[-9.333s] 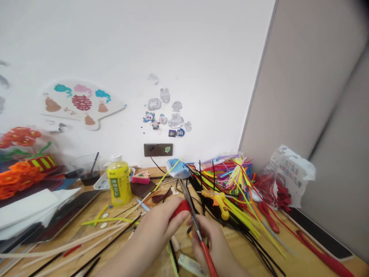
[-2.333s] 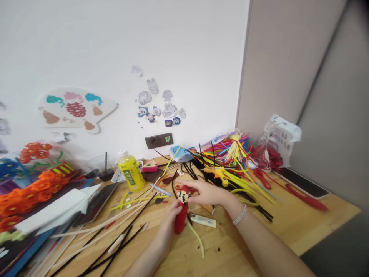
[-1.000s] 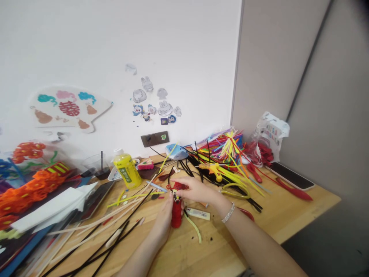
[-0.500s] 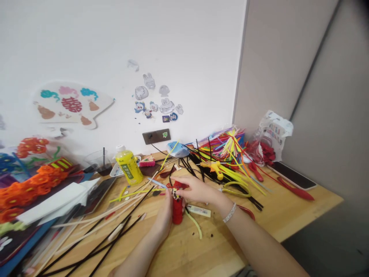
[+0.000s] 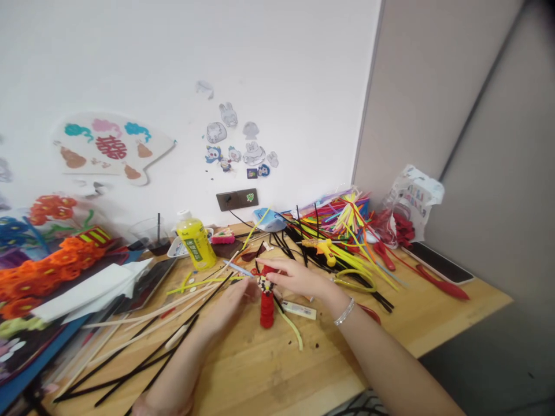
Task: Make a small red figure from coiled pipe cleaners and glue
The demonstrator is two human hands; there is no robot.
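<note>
Left hand (image 5: 232, 297), wrapped around the small red pipe-cleaner figure (image 5: 266, 311) half a second earlier, had let go and lay open just left of it. Right hand (image 5: 297, 278) still pinched its head, upright on the light wooden table (image 5: 269, 381).

- The surface (image 5: 390, 312) is pale wood with visible grain and a smooth, faintly satin finish.
- The red figure (image 5: 266, 309) looks fuzzy and matt, like wound chenille stems.
- The loose stems (image 5: 347, 222) heaped at the back have the same soft, matt fuzz.
- The yellow bottle (image 5: 196, 245) is glossy plastic.
- The bag (image 5: 416, 193) is thin, crinkled, shiny plastic film.
- The bracelet (image 5: 344, 312) on the right wrist glints like metal beads.
- The white sheets (image 5: 87, 289) look matt, paper or foam.
</note>
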